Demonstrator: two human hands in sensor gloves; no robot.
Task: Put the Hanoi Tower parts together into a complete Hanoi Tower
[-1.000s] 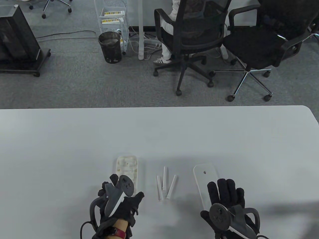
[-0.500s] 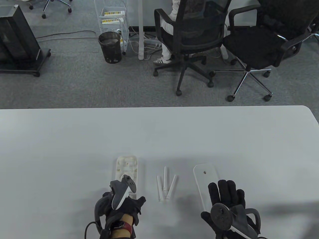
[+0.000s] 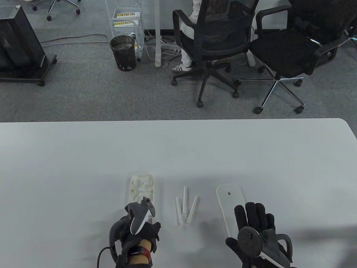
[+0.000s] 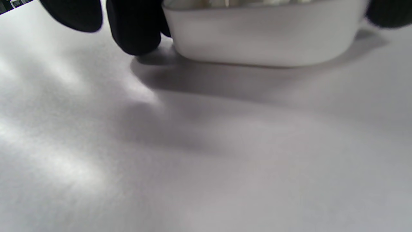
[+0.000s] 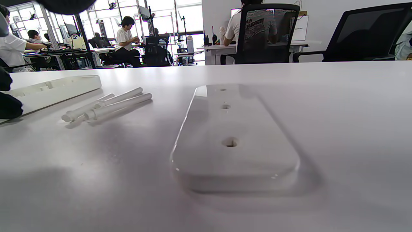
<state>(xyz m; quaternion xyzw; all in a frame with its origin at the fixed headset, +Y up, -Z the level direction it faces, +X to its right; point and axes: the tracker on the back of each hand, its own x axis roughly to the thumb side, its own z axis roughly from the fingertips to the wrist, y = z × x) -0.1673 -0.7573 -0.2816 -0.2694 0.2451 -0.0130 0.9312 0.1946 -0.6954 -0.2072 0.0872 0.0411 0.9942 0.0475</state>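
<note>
Gripping the ribbed base tray (image 3: 142,187) at 9 o'clock (near end), the left hand (image 3: 139,231) holds; right hand (image 3: 255,223) lies spread flat on the holed plate (image 3: 229,195).

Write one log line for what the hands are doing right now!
left hand: fingers at base tray near end | right hand: flat over top plate | pegs: loose between
</note>
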